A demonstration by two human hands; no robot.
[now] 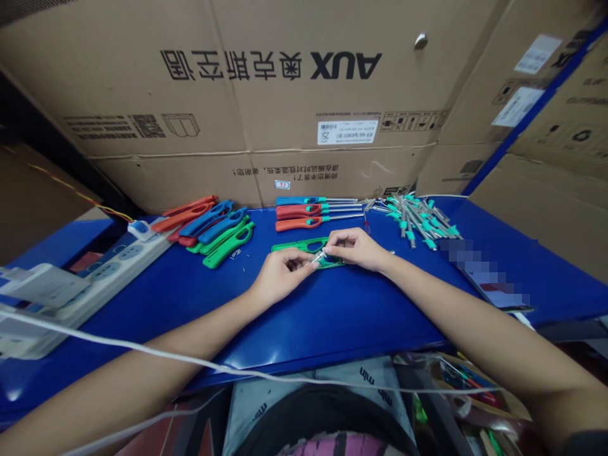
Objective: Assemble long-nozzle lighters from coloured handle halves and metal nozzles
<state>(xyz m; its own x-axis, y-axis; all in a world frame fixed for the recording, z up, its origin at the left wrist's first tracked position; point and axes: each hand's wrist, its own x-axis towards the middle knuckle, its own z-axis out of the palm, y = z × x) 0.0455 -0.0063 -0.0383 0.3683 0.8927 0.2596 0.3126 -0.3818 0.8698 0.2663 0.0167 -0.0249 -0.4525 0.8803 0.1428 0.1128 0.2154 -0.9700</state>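
Grip of left hand (280,275) pinching metal part (317,257), right hand (356,248) clasping green shell (299,246), blue table (332,316)

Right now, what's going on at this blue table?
A person is working on a flat green plastic handle shell lying on the blue table. Their left hand pinches a small silvery metal piece at the shell, and the right hand rests its fingertips on the shell beside it. Behind lie a pile of red, blue and green plastic handles, three long-nosed handled tools and a heap of metal tubes with teal ends.
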